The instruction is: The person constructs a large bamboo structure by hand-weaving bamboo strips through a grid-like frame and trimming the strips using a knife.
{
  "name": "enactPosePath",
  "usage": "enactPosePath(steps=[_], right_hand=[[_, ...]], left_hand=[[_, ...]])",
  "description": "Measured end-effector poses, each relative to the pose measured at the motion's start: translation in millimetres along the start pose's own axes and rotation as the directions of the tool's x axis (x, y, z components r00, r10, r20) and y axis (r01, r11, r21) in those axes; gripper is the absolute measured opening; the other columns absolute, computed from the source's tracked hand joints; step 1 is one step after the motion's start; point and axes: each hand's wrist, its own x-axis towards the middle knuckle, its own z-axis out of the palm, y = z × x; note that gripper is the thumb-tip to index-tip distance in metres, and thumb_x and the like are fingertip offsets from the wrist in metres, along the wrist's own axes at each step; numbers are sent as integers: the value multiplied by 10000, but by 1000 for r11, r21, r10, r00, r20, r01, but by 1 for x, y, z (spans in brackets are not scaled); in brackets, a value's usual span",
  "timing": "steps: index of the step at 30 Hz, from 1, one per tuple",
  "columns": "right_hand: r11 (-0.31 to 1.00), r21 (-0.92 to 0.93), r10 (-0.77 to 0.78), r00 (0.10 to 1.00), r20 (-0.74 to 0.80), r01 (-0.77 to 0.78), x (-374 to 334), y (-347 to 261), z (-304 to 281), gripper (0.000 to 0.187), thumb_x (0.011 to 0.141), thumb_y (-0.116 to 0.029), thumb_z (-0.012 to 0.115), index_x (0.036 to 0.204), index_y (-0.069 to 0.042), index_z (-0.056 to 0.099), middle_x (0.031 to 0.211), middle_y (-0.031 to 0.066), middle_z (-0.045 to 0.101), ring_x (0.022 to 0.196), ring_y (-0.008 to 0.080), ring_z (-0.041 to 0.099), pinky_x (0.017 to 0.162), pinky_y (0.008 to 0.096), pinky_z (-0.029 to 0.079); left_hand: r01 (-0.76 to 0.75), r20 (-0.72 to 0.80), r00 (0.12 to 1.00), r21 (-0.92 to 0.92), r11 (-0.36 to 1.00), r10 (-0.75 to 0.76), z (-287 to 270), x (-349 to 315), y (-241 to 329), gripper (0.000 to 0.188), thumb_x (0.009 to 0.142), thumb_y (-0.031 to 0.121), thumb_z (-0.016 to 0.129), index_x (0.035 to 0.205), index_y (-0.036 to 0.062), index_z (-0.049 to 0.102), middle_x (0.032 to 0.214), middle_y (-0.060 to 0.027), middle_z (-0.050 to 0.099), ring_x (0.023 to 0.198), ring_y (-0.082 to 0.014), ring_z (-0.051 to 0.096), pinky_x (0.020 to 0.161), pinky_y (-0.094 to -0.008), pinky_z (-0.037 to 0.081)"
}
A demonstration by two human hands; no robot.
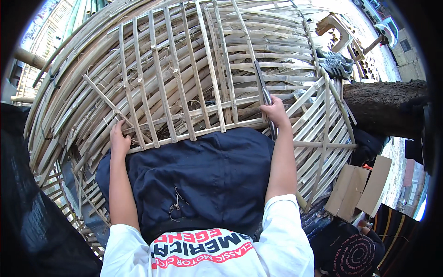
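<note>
A row of pale bamboo slats (156, 78) stands across a bamboo strip above my lap, which is draped with dark cloth (198, 171). At the left end one short bamboo slat (104, 94) leans at a slant. My left hand (120, 139) is closed at its lower part, fingertips on the slat and the thumb beside it. My right hand (276, 113) is wrapped round a long, narrow, blade-like metal tool (260, 78), dark and shiny. The tool points away from me over the lattice, and its lower end shows below my fist. Its exact kind is unclear.
Curved bundles of bamboo strips (64, 106) lie at the left. More woven lattice (318, 138) spreads right, with grey shoes (337, 67) beyond. A thick log (385, 99) and an open cardboard box (355, 189) stand right. Another person in a black shirt (348, 247) is at lower right.
</note>
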Motion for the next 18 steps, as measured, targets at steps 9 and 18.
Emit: enactPosePath(steps=[9, 18], right_hand=[[992, 116, 45, 999, 23, -48, 3, 9, 0, 181, 779, -118, 724, 899, -30, 622, 702, -25, 564, 614, 66, 512, 570, 247, 427], [999, 35, 9, 1000, 2, -9, -1, 9, -1, 148, 772, -112, 720, 867, -47, 626, 694, -33, 548, 621, 62, 476, 588, 244, 397]], left_hand=[[80, 64, 995, -35, 996, -78, 1, 2, 2, 359, 716, -5, 732, 1057, 74, 651, 1010, -141, 677, 959, -328, 657, 854, -416, 523], [76, -16, 997, 98, 992, -75, -10, -4, 18, 230, 775, 123, 733, 998, 94, 686, 1004, -95, 687, 932, -316, 666, 810, -426, 528]])
